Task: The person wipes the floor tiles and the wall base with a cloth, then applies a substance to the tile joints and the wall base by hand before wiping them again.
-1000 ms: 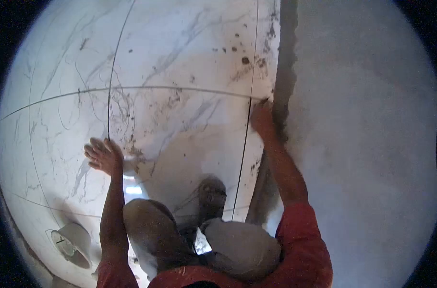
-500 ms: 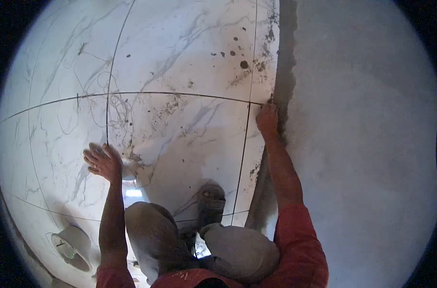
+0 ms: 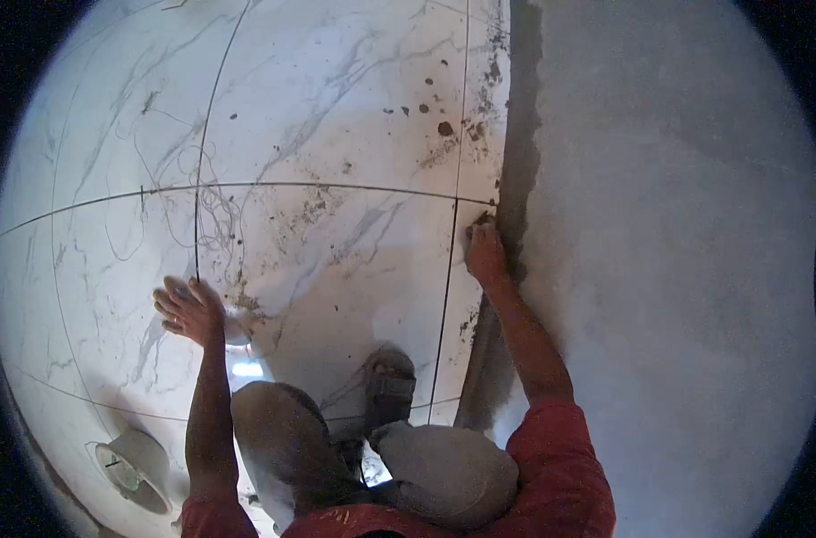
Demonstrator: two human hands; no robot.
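My left hand (image 3: 191,311) lies on the white marbled floor tile (image 3: 354,278), beside a dark joint, with its fingers spread. Over at the tile edge along the grey wall, my right hand (image 3: 486,257) is closed, its fingertips turned down against the narrow edge strip. A small dark lump or piece (image 3: 481,221) shows at those fingertips; what exactly the fingers hold is too small to make out. Just beyond that hand, the dark cross joint (image 3: 336,186) meets the tile edge.
A tangle of thin string (image 3: 218,215) lies on the tiles ahead of my left hand. Dark mortar crumbs (image 3: 445,129) dot the floor near the wall (image 3: 668,269). A bucket (image 3: 134,471) rests at the lower left. My sandalled foot (image 3: 391,386) is between the hands.
My right hand has moved back toward me along the tile edge, away from the end of the cross joint. The left hand stays spread on the floor. The view has shifted slightly.
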